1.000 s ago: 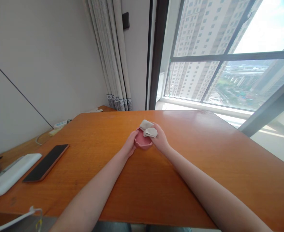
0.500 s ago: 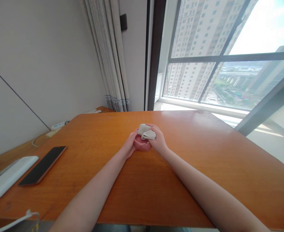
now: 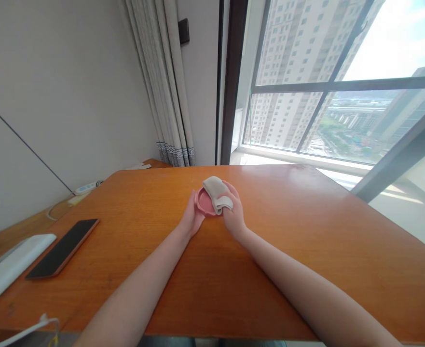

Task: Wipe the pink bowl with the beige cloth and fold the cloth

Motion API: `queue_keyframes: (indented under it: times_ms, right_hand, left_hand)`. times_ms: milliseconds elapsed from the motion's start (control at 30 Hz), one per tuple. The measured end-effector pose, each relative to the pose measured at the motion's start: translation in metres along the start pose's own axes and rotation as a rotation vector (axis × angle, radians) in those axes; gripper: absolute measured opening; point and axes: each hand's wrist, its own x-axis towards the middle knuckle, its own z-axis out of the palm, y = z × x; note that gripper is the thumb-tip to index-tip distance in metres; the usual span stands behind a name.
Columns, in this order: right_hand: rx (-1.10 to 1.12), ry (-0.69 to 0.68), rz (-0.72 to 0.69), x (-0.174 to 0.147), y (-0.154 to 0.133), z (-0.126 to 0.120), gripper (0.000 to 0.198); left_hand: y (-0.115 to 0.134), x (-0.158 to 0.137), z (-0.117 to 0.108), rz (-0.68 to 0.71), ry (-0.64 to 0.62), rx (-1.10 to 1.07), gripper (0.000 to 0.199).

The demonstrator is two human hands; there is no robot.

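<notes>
A small pink round dish (image 3: 205,202) is gripped at its left side by my left hand (image 3: 190,218), thumb along the rim. It is tilted so that its hollow inside faces me. My right hand (image 3: 236,215) holds a folded off-white cloth (image 3: 214,189) against the dish's right side. The cloth hides the right part of the dish, and some of my right fingers are behind it. Both hands are above the middle of the wooden table (image 3: 270,289).
At the left lie a dark tablet-like slab (image 3: 63,248) with a copper edge and a white rounded device (image 3: 19,262). A power strip (image 3: 85,188) sits by the wall. A white cable (image 3: 24,332) hangs at the near left edge. A large window (image 3: 306,115) stands beyond the table.
The pink dish has been raised and tipped, so its inside now shows. The cloth has shifted from its top to its right side and hangs more open.
</notes>
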Motion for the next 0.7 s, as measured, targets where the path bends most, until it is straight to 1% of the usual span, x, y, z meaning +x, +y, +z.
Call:
queue_keyframes:
  times_ms: [67,133,233,300,367,467,533,567,633,700]
  right_hand:
    - [0.09,-0.116,-0.04,0.009,0.007,-0.01,0.021]
    - [0.169,-0.206,-0.041,0.015,0.015,-0.016,0.022]
    - [0.199,-0.249,-0.013,0.019,0.024,-0.017,0.023]
    - [0.165,-0.236,-0.006,0.018,0.027,-0.015,0.024]
    - [0.1,-0.193,-0.009,0.014,0.025,-0.011,0.028]
    - [-0.002,-0.135,-0.007,0.001,0.014,0.001,0.039]
    - [-0.036,-0.113,0.018,-0.009,0.005,0.011,0.041]
    - [-0.037,-0.096,0.038,-0.013,0.002,0.015,0.041]
    - [0.0,-0.049,0.086,-0.014,0.0,0.018,0.038]
    - [0.084,0.009,0.127,-0.008,0.006,0.012,0.029]
  left_hand:
    - [0.001,0.002,-0.005,-0.058,0.02,0.026,0.051]
    - [0.001,0.004,-0.011,-0.098,0.012,0.056,0.047]
    - [0.002,0.005,-0.017,-0.17,-0.04,0.077,0.042]
    - [0.002,0.006,-0.019,-0.19,-0.031,0.079,0.04]
    - [0.0,0.008,-0.018,-0.158,0.031,0.063,0.037]
    - [-0.001,0.008,-0.013,-0.03,0.11,-0.018,0.037]
    - [-0.001,0.006,-0.008,0.067,0.102,-0.073,0.04]
    - [-0.001,0.005,-0.006,0.088,0.082,-0.087,0.042]
    - [0.001,0.002,-0.004,0.05,0.032,-0.083,0.045]
    - [0.005,-0.001,-0.004,-0.037,-0.021,-0.049,0.047]
